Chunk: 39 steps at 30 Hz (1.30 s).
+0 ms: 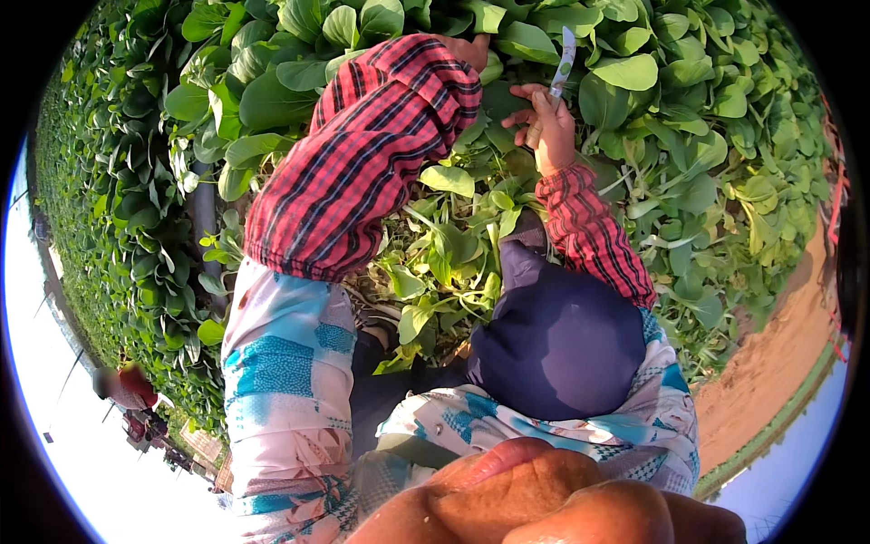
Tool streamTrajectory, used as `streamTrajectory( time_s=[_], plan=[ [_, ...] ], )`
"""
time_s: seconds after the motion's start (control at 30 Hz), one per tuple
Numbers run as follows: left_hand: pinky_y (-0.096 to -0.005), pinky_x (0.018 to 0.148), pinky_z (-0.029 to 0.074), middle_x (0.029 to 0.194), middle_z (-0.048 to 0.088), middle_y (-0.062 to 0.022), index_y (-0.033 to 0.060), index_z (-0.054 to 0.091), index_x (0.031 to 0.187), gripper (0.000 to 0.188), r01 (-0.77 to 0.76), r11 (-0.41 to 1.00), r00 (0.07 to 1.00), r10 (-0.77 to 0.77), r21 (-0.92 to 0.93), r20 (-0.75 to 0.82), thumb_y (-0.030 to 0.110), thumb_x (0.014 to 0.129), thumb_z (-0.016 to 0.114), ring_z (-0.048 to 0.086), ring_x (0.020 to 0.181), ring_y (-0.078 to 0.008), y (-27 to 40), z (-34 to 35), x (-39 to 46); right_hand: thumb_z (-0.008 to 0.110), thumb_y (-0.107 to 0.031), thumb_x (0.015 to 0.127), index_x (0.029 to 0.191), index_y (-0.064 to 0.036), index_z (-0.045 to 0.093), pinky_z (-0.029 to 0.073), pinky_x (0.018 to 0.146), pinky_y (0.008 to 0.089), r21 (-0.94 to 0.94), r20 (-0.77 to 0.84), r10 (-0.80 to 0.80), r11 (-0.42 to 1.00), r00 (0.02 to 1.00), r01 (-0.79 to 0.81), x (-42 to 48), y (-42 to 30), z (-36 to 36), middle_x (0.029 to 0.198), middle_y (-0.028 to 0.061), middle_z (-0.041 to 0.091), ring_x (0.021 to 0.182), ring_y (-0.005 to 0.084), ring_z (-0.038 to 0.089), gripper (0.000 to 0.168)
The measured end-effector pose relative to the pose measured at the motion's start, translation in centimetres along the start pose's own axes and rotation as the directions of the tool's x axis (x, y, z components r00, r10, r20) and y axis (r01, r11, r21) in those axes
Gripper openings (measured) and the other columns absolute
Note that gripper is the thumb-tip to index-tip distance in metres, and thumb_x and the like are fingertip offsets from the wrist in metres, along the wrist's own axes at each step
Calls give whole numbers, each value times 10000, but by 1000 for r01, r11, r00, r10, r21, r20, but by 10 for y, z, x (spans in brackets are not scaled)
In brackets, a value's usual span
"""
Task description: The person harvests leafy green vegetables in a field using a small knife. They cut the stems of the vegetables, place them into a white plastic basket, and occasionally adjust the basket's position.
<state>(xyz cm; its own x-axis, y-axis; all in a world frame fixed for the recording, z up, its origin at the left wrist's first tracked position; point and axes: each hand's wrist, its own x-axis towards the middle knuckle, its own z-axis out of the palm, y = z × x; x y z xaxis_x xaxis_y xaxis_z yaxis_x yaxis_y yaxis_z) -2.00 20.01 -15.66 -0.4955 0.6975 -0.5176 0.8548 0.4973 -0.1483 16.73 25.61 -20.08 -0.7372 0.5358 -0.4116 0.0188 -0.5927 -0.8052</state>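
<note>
Broad-leaved greens that look like bok choy (292,75) grow thickly before me. My left hand (470,52) reaches in among the leaves at the top, beyond a red and black plaid sleeve cover (367,156). Its fingers are partly hidden, so whether it grips a plant is unclear. To its right, my right hand (556,136) holds a small knife (565,60) by the handle, between thumb and palm. The patterned blade points up and away from me, while the other fingers are loosely spread. Loose leaves and low weeds (442,251) cover the ground below the hands.
My bent knee in dark cloth (564,340) rises close below the right forearm. A dark pipe or hose (204,211) runs along the bed at left. Another person (132,391) is far off at left. Bare soil (768,367) borders the plants on the right.
</note>
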Motion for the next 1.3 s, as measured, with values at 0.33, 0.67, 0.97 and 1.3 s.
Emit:
streamTrajectory(
  time_s=[0.33,0.67,0.97,1.3],
  plan=[
    [-443,805,519,989,671,-194,62,557,1177,557,-115,961,993,114,-252,-16,248,679,726,639,935,-372,-90,10,-12,627,-178,892,950,-49,565,335,385,250,-433,12,300,861,954,-266,29,13,2,630,-18,503,451,70,447,154],
    [-436,794,525,970,682,-179,108,559,1214,628,-55,955,998,43,-291,-49,265,644,768,653,906,-358,-94,16,-17,538,-250,967,1131,-35,556,523,787,318,-71,313,-6,997,950,30,87,-6,49,1146,86,598,1025,174,598,271],
    [-446,674,540,808,674,-155,104,391,1374,798,-253,954,967,254,-158,-18,262,683,756,668,779,-346,-64,-1,-34,603,-333,934,1099,-61,580,473,816,299,4,107,14,1000,994,-15,145,30,9,988,0,585,904,120,561,319],
    [-412,762,538,916,678,-175,51,651,991,380,-92,986,992,102,-136,69,253,679,727,662,893,-329,-74,-12,10,579,-295,957,1118,-14,573,491,747,281,113,100,-65,992,993,54,130,17,24,1058,35,612,886,140,602,324]
  ],
)
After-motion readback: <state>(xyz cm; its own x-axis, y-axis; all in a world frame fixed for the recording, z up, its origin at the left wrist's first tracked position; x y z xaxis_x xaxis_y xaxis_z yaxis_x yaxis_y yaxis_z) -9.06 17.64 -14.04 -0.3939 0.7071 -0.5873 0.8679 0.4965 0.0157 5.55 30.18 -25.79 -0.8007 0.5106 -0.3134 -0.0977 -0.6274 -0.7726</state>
